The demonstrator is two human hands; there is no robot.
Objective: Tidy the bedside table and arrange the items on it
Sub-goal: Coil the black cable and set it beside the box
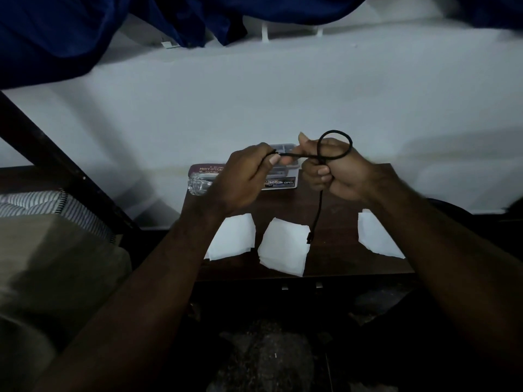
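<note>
Both hands hold a thin black cable [320, 205] above the dark wooden bedside table [336, 258]. My left hand [243, 179] pinches one end of it between thumb and fingers. My right hand [336, 171] is a fist around the cable, with a loop standing above the knuckles and a tail with a small plug hanging down toward the table. Three white folded papers lie along the front: left [235, 236], middle [283, 247], right [376, 236]. Behind my hands sit a maroon glasses case [205, 168], a clear plastic item [199, 186] and a boxed toy car pack [283, 176].
A white wall runs behind the table. Dark blue cloth [70, 32] hangs from above at the top left. A dark bed frame bar [56, 165] slants down the left, with a striped mattress [42, 202] and a beige pillow [56, 267] under it. Dark floor lies in front.
</note>
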